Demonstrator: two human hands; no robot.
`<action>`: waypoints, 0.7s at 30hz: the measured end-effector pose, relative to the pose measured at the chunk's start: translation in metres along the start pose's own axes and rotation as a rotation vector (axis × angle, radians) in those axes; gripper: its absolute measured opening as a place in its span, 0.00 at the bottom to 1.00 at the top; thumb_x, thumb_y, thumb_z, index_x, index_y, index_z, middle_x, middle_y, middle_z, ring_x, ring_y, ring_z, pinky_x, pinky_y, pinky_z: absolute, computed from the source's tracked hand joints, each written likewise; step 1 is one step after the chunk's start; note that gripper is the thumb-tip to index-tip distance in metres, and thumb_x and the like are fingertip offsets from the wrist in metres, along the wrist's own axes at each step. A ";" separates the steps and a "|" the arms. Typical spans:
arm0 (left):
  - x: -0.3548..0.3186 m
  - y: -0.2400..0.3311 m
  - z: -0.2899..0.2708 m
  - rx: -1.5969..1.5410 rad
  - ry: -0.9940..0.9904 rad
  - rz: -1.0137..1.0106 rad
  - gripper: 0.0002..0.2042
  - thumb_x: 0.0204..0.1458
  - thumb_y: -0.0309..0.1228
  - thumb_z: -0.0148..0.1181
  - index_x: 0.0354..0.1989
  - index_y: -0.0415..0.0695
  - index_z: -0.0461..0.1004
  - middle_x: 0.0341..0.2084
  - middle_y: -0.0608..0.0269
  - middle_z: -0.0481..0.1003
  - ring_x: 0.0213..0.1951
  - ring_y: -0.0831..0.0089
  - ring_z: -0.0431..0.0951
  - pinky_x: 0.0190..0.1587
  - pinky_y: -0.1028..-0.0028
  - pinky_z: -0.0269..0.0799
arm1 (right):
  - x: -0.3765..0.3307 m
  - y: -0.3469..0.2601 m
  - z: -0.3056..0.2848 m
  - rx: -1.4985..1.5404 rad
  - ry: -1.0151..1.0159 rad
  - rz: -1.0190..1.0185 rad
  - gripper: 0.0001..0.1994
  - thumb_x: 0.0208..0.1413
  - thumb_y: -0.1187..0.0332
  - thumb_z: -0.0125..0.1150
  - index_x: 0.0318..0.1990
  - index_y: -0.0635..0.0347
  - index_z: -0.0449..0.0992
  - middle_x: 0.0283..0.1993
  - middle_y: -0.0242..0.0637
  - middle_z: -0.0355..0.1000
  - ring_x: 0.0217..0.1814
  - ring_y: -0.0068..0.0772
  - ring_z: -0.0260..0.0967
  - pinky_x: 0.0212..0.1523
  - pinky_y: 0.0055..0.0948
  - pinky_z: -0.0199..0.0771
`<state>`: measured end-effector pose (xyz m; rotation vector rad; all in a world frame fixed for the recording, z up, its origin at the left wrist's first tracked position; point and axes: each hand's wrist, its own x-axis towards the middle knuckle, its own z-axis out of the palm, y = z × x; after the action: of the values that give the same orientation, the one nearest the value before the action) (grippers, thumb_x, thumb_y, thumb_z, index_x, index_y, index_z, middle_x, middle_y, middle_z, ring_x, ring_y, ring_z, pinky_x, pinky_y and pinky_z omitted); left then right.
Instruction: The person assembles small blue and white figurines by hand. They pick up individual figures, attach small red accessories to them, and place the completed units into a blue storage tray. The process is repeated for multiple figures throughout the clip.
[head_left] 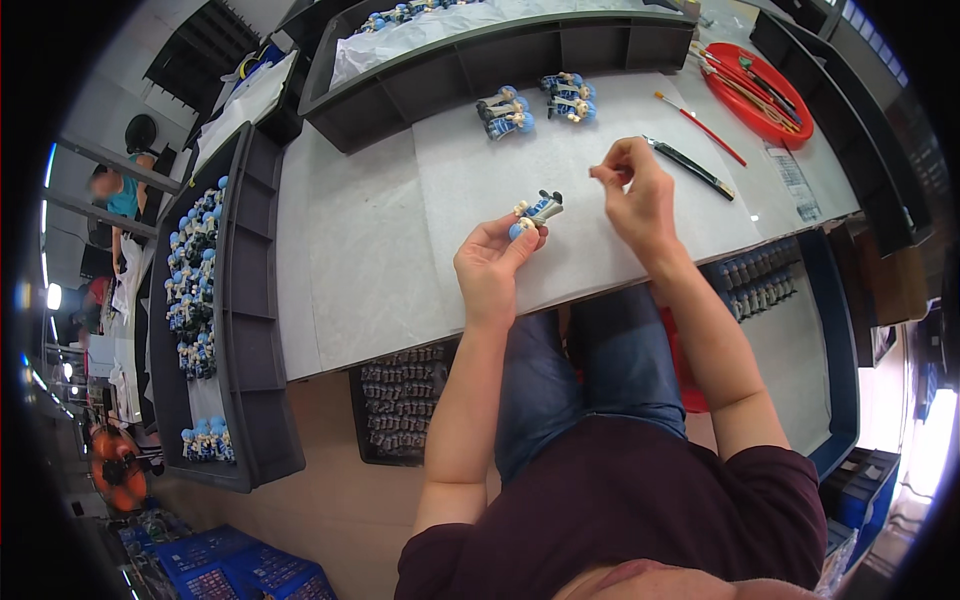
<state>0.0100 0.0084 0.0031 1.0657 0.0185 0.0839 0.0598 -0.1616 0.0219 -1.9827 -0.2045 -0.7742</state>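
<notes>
In the head view, a seated person works at a pale tabletop (365,255). The left hand (487,275) pinches a small figurine (538,212) between thumb and fingers; it is held tilted above the near half of the table, its round blue head toward the person and its dark feet pointing far and to the right. The right hand (640,200) is raised to the right of the figurine, well apart from it, with fingers curled and thumb close to the forefinger; whether something tiny sits between them cannot be told.

Farther off, two small groups of blue-headed figurines (506,113) lie on the table, just near of a long grey crate (500,65). Just right of the right hand lies a slim dark tool (690,168), and beyond it a red-handled brush (715,137). At the far right, a red dish (790,143) holds more brushes and sticks. On the left, another grey crate (255,245) contains many blue-headed figures (190,290). Below the table's right near edge, a bin (843,400) holds rows of greyish pieces (760,280).
</notes>
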 end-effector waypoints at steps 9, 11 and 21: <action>-0.001 0.001 0.001 0.027 -0.040 -0.009 0.11 0.49 0.18 0.56 0.42 0.30 0.69 0.36 0.51 0.75 0.37 0.66 0.77 0.44 0.71 0.74 | 0.013 0.012 -0.021 -0.310 -0.019 -0.246 0.12 0.44 0.74 0.63 0.38 0.61 0.72 0.31 0.39 0.71 0.38 0.34 0.69 0.35 0.29 0.69; -0.002 0.000 -0.001 0.012 -0.059 0.011 0.12 0.50 0.20 0.56 0.44 0.32 0.70 0.37 0.54 0.75 0.38 0.69 0.76 0.44 0.72 0.73 | -0.003 -0.001 -0.009 0.132 -0.170 0.001 0.11 0.48 0.71 0.62 0.41 0.61 0.73 0.34 0.38 0.72 0.39 0.31 0.69 0.35 0.28 0.69; 0.000 -0.003 -0.005 -0.104 0.041 0.106 0.13 0.55 0.26 0.52 0.48 0.37 0.69 0.41 0.59 0.73 0.44 0.75 0.72 0.48 0.73 0.68 | -0.032 -0.014 0.011 0.760 -0.640 0.492 0.16 0.54 0.70 0.57 0.48 0.68 0.68 0.39 0.39 0.71 0.39 0.25 0.70 0.40 0.23 0.72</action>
<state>0.0104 0.0117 -0.0018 0.9603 -0.0057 0.2008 0.0333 -0.1398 0.0090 -1.3842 -0.3103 0.2621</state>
